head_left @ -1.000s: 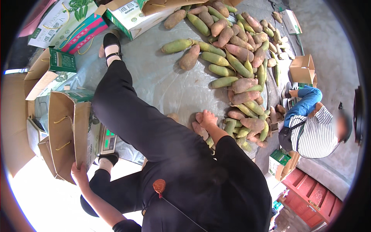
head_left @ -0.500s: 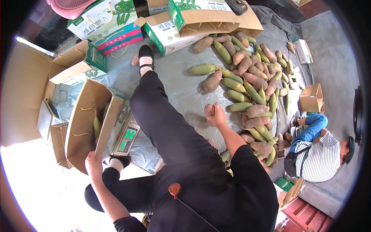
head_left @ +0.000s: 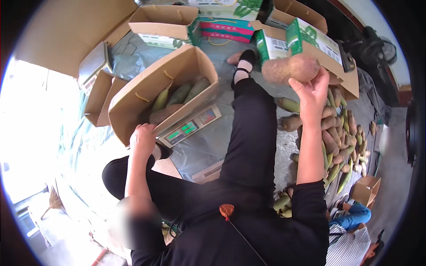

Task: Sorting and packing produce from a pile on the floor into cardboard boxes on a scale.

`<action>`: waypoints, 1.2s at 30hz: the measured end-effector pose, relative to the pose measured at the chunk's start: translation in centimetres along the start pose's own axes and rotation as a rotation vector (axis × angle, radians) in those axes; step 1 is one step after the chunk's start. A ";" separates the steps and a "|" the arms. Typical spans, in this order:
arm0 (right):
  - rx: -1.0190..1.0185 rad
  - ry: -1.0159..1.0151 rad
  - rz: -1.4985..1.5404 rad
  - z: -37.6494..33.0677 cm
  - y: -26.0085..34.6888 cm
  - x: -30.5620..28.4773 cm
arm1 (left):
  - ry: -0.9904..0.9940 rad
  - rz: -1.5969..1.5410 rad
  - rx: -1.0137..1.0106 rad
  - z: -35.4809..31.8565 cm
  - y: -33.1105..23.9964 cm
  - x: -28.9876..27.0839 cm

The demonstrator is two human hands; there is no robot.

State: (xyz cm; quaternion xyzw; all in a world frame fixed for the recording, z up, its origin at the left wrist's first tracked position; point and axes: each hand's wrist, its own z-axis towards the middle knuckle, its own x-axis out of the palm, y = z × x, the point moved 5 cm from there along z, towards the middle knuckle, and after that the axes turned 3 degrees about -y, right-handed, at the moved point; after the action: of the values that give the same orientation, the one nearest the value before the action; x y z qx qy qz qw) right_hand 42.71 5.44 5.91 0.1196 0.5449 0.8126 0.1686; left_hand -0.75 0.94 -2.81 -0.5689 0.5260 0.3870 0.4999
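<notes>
My right hand (head_left: 314,95) is raised over my leg, closed around a thick reddish-brown radish (head_left: 288,70) by its right end. My left hand (head_left: 143,141) grips the near rim of an open cardboard box (head_left: 122,104), which leans back at a tilt. Inside the box lie several green radishes (head_left: 179,95) and a reddish one (head_left: 164,114). Beneath the box's right side sits a digital scale (head_left: 191,127) with lit green digits.
A heap of green and reddish radishes (head_left: 337,137) covers the sheet at right. More open cartons (head_left: 164,20) stand at the back, beside a pink-and-blue box (head_left: 226,30). A black fan (head_left: 375,46) is at far right. Another person (head_left: 348,244) sits at lower right.
My right hand has lifted the radish from beside the heap, up and forward. My left hand stays on the box rim. The view has swung left, showing more of the box's contents.
</notes>
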 end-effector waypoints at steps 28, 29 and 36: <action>-0.345 0.598 -0.544 -0.7 -1.3 16.9 | -0.031 -0.012 0.031 -0.8 0.6 -0.8; -0.213 0.627 -0.542 0.3 -2.0 14.3 | -0.010 -0.004 0.020 -0.7 0.6 -0.9; 0.139 0.326 -0.647 -2.4 -14.1 -5.4 | 0.038 -0.182 0.023 0.4 -0.4 -1.1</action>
State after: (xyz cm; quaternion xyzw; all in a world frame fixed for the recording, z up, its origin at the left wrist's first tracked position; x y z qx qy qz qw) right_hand 48.77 6.15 -8.06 -0.1791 0.6280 0.6867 0.3193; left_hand -0.45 1.58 -1.78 -0.6159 0.4858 0.3230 0.5295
